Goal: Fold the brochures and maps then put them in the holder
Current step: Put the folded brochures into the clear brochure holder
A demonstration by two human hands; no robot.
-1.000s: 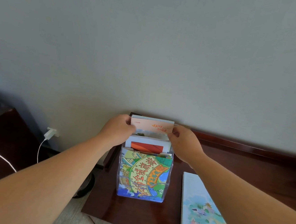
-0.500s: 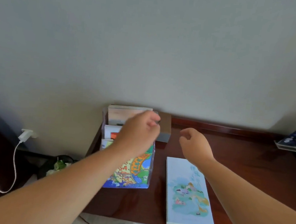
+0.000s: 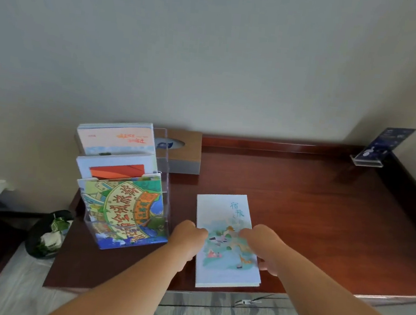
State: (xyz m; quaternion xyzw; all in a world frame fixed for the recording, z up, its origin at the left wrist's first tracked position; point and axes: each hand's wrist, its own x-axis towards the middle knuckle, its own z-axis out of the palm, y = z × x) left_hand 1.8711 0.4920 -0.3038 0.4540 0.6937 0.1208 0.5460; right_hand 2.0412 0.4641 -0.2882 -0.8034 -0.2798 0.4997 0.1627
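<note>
Pale brochure point(image 3: 224, 209) flat, long axis toward wall point(image 3: 211, 56), title farthest.

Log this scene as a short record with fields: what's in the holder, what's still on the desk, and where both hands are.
holder: clear, tiered, upright at the left end of the desk
holder contents: colourful map in front, red-and-white brochure in the middle, peach brochure at the back
still on desk: pale illustrated brochure, flat, right of the holder
left hand: fingers curled at that brochure's left edge
right hand: over its right edge
grip: unclear for both
behind holder: wooden tissue box
</note>
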